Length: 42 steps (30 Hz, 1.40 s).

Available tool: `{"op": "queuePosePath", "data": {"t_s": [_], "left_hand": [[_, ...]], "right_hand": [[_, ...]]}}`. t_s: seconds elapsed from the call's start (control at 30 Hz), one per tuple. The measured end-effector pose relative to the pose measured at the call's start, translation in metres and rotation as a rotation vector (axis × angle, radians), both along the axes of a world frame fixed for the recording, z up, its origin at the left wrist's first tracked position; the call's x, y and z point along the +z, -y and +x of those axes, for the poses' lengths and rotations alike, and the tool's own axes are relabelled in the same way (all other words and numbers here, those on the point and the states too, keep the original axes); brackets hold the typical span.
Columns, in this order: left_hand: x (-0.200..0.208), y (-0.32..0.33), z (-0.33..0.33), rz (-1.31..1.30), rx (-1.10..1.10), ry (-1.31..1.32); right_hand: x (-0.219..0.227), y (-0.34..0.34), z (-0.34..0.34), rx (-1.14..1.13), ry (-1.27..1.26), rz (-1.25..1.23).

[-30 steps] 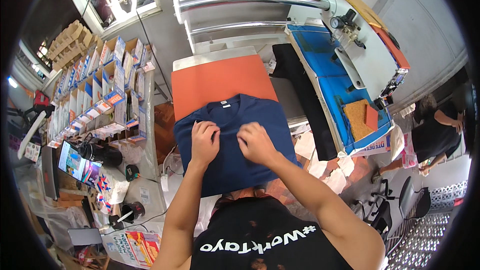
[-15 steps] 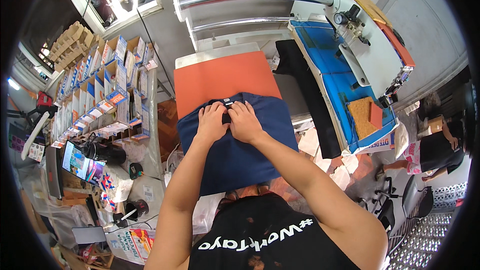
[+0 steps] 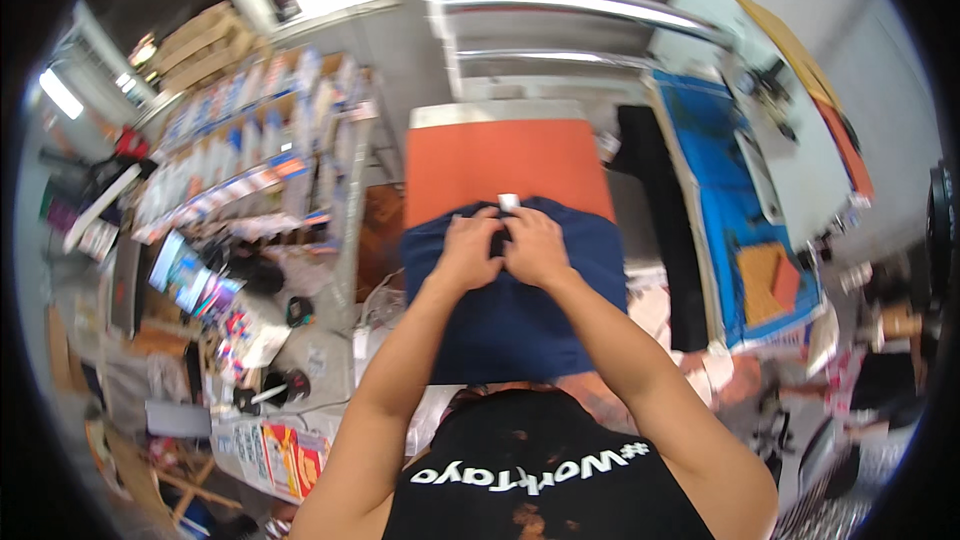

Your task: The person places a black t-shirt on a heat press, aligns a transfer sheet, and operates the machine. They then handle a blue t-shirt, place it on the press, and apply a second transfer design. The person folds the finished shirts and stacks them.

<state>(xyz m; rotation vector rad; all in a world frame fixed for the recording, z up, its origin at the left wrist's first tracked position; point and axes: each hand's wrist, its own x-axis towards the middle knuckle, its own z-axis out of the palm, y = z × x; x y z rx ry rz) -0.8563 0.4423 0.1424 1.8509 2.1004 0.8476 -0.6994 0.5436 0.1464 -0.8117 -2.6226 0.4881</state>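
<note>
A navy blue shirt (image 3: 515, 335) is draped over an orange-red pad (image 3: 505, 155), its neckline toward the far side. At the left of the neckline, my left hand (image 3: 469, 249) has its fingers curled onto the fabric. My right hand (image 3: 537, 249) grips the neckline from the right, close beside the left one. Between and just beyond the fingertips a small white label (image 3: 509, 201) stands out at the collar. A dark opening of the neck shows between the hands. Motion blur softens the finger edges.
To the right stands a press with a blue-covered platen (image 3: 700, 160), a black cloth strip (image 3: 680, 270) and chrome bars (image 3: 590, 5) overhead. Cardboard bins (image 3: 240, 155) fill the left, above a bench with a lit screen (image 3: 190, 275). A person in black (image 3: 885, 380) is at far right.
The whole view has shifted, so the scene sits further right. My fingers, flatter before, are now more curled at the neckline. The white label shows larger and more upright.
</note>
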Motion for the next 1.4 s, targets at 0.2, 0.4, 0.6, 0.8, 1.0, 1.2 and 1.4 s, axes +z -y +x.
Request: {"op": "queuePosePath", "data": {"t_s": [0.2,0.4,0.6,0.8,1.0,1.2,1.4], "left_hand": [[0.017,-0.010,0.008,-0.219,0.107,-0.022],[0.010,0.049,0.006,0.173,0.192,0.135],[-0.013,0.222,0.015,0.115,0.799,0.157],[-0.025,0.314,0.052,0.060,1.039,0.223],[0.052,0.357,-0.061,0.199,1.164,0.004],[0.152,0.384,-0.278,0.320,1.182,-0.304],[0.198,0.367,-0.468,0.111,1.286,-0.395]], "right_hand": [[-0.013,0.010,0.002,0.031,0.013,0.146],[-0.024,0.008,0.008,0.021,0.043,0.161],[-0.018,0.010,0.005,-0.007,0.017,0.136],[-0.008,0.004,-0.011,0.002,-0.002,0.206],[0.007,0.007,-0.021,-0.063,0.049,0.131],[0.029,0.055,0.025,0.179,-0.223,0.055],[0.001,0.130,0.050,0.004,-0.006,-0.095]]}}
